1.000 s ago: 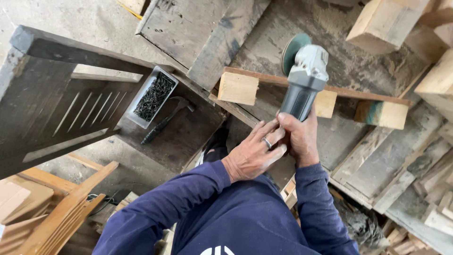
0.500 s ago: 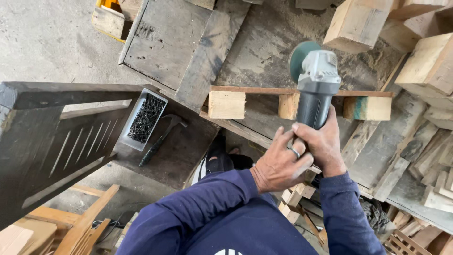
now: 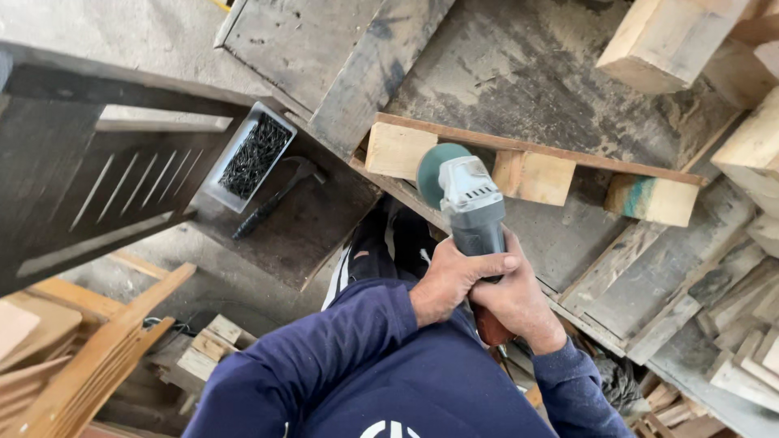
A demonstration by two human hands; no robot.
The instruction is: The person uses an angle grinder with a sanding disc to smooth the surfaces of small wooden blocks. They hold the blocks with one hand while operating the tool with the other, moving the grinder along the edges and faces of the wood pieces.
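Grey-bodied and heavy at the head, the angle grinder sits in both your hands, which is why they crowd together on its barrel: your left hand wraps over the top with the fingers closed round the housing, and your right hand cups it from the other side, lower down, near the reddish rear end. Both grips are closed tight on the tool. That doubled hold looks meant to steady the green sanding disc, which faces down toward the wooden frame, a thin slat standing on pale blocks.

You hold the disc just over the left end block; whether it touches the wood cannot be told from this angle. The frame rests on a dusty grey pallet board, so the work lies low and you lean over it.

Off to your left, on a dark bench, a hammer lies just beside a pale tray of dark nails, both within arm's reach yet well apart from the grinder. Loose timber offcuts are stacked at the right.
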